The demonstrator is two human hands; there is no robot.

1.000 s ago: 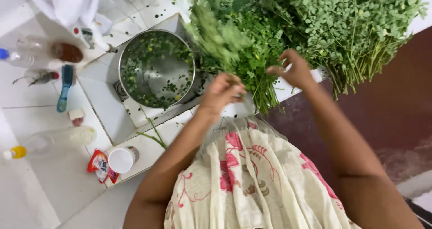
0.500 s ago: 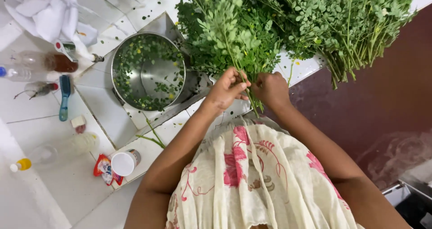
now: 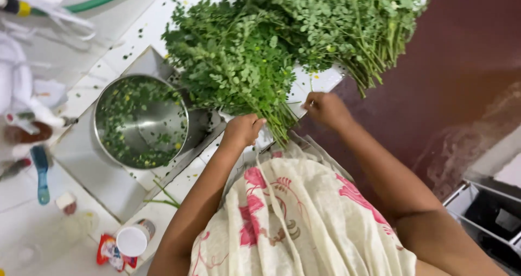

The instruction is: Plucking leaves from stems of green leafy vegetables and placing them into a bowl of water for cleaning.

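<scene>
Here, left hand (image 3: 242,131) gripping leafy sprig (image 3: 239,64) stems, right hand (image 3: 324,109) just beside

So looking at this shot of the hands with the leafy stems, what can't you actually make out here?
Head view only:
- Left hand: its closed fingers hide what it grips among the leafy stems.
- Right hand: fingertips turned away, so any hold is unclear.
- Second leafy bunch: cut off by the top edge.
- Steel pot: loose leaves cover most of the bottom.
- Blue brush and small bottles at left: blurred.
</scene>
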